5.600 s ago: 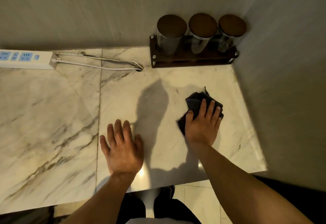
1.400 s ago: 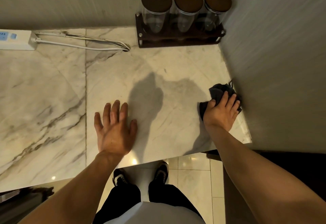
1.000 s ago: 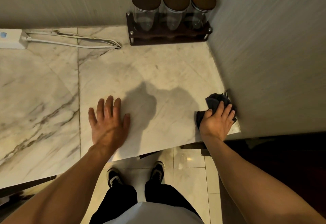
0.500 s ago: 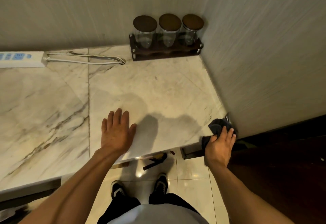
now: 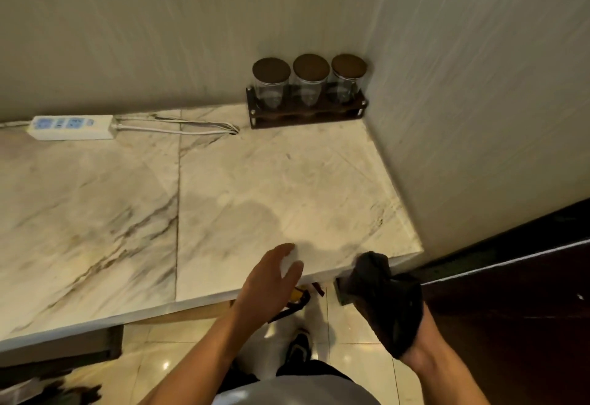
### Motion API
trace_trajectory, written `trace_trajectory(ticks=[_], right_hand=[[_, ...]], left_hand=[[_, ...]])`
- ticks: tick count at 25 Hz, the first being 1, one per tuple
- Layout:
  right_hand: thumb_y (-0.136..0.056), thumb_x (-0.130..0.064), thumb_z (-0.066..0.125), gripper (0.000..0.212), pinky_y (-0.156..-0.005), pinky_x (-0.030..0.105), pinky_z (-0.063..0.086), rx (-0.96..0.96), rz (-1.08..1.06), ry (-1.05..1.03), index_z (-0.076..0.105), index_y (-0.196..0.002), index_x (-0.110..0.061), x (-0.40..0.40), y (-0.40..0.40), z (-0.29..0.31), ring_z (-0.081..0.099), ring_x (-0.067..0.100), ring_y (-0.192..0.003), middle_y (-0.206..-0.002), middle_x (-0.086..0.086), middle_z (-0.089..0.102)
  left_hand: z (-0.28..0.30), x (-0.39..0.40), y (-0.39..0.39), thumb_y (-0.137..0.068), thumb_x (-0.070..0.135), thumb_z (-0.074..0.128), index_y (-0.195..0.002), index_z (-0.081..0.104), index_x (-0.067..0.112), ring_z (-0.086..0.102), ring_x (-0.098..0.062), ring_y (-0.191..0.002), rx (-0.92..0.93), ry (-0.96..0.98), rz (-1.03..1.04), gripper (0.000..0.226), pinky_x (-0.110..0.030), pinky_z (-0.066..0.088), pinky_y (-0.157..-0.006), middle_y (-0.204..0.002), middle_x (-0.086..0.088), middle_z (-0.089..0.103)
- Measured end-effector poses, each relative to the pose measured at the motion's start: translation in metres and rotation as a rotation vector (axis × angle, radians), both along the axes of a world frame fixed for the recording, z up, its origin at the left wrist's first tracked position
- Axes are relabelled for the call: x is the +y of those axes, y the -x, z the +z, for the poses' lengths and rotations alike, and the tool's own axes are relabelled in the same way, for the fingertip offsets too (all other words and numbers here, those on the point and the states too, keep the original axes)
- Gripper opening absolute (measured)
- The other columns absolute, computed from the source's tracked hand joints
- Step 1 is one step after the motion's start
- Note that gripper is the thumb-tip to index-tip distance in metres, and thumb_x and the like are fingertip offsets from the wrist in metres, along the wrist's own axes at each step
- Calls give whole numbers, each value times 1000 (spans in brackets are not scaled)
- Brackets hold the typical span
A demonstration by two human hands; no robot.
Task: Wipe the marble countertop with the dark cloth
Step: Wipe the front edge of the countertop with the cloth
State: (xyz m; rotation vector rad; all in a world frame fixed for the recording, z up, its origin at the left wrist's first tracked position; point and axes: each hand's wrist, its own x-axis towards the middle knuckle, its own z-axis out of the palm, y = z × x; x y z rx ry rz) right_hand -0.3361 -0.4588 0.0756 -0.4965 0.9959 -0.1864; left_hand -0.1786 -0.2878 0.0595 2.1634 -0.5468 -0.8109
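— So, the containers first: what stands in the corner?

— Three clear glass jars (image 5: pixel 308 85) with round, dark brown lids sit side by side in a dark wooden rack (image 5: pixel 306 115), pushed against the back wall where it meets the side wall. Through the glass nothing can be made out inside them; whether they hold anything is hard to tell.

— And the surfaces?

— The marble countertop (image 5: pixel 255 187) is pale and glossy, with grey-brown veins running diagonally on the left slab and a straight seam between two slabs. Its front right corner is cut at an angle. Both walls have a fine, streaked, fabric-like texture. A white power strip (image 5: pixel 71 127) with blue sockets lies along the back edge, its white cable (image 5: pixel 178 127) looping toward the rack. Below, the floor is shiny cream tile.

— Where is the dark cloth?

— The dark cloth (image 5: pixel 388 302) is off the marble, bunched and crumpled, hanging in front of the counter's front right corner. The right hand (image 5: pixel 421 344) has its fingers closed around it; most of them are hidden under the fabric.

— The other hand?

— The left hand (image 5: pixel 268 283) hovers at the counter's front edge, fingers loosely spread and slightly curled, gripping nothing.
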Motion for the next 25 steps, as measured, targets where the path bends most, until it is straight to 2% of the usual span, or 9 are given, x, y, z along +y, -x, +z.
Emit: trace_trajectory(ticks=[2, 4, 5, 7, 9, 13, 18, 21, 25], right_hand=[[-99, -5, 36, 25, -79, 45, 57, -24, 25, -38, 61, -103, -7, 9, -9, 22, 66, 30, -89, -98, 17, 68], [-90, -8, 58, 13, -66, 38, 59, -22, 155, -109, 68, -93, -2, 21, -26, 44, 66, 31, -83, -94, 20, 67], [-83, -18, 68, 19, -58, 36, 60, -11, 226, -148, 74, -84, 0, 30, -37, 52, 68, 31, -75, -87, 21, 69], [-86, -38, 58, 44, -51, 36, 59, 12, 307, -174, 77, -71, -1, 42, -52, 58, 71, 31, -63, -77, 20, 72], [-88, -46, 50, 53, -58, 39, 60, 15, 377, -213, 78, -77, -2, 58, -65, 63, 72, 33, -69, -84, 22, 73], [-84, -48, 51, 57, -93, 46, 49, 5, 530, -303, 71, -110, -2, 92, -90, 63, 67, 38, -99, -116, 26, 65], [-82, -49, 53, 60, -89, 45, 51, 37, 662, -324, 70, -111, 0, 131, -120, 60, 67, 39, -98, -118, 27, 64], [-86, -47, 47, 58, -78, 49, 57, -3, 696, -333, 68, -113, 0, 153, -137, 54, 67, 42, -99, -119, 27, 64], [-91, -46, 49, 51, -97, 54, 46, -6, 777, -118, 61, -124, -9, 174, -172, 35, 61, 39, -112, -123, 22, 63]], left_hand=[[18, 1, -5, -94, 45, 45, -137, 45, 27, 50, -6, -117, 193, 63, 25, 46, -17, 39, -89, -136, 11, 52], [35, 7, -13, -93, 49, 46, -132, 50, 26, 52, -8, -116, 340, 129, 57, 45, -26, 44, -96, -131, 9, 56], [42, 12, -18, -92, 50, 48, -129, 54, 25, 55, -11, -115, 406, 161, 82, 45, -34, 44, -101, -128, 6, 59], [51, 25, -28, -86, 51, 55, -119, 62, 21, 60, -16, -112, 559, 228, 127, 45, -39, 44, -102, -119, 1, 66], [57, 44, -39, -87, 47, 58, -114, 66, 15, 64, -17, -108, 659, 249, 114, 42, -36, 47, -98, -113, -1, 71], [55, 85, -53, -87, 29, 64, -107, 66, 13, 66, -15, -97, 665, 225, 159, 26, -27, 49, -80, -100, -2, 71], [46, 139, -67, -85, 6, 64, -90, 61, 9, 64, -18, -81, 620, 340, 393, 7, -28, 52, -72, -85, -8, 67], [39, 177, -73, -82, 12, 66, -90, 59, 9, 65, -22, -78, 666, 438, 515, 12, -34, 53, -69, -85, -11, 68], [23, 224, -88, -89, 11, 58, -110, 59, 1, 66, -30, -90, 678, 538, 754, 22, -44, 53, -80, -102, -17, 68]])
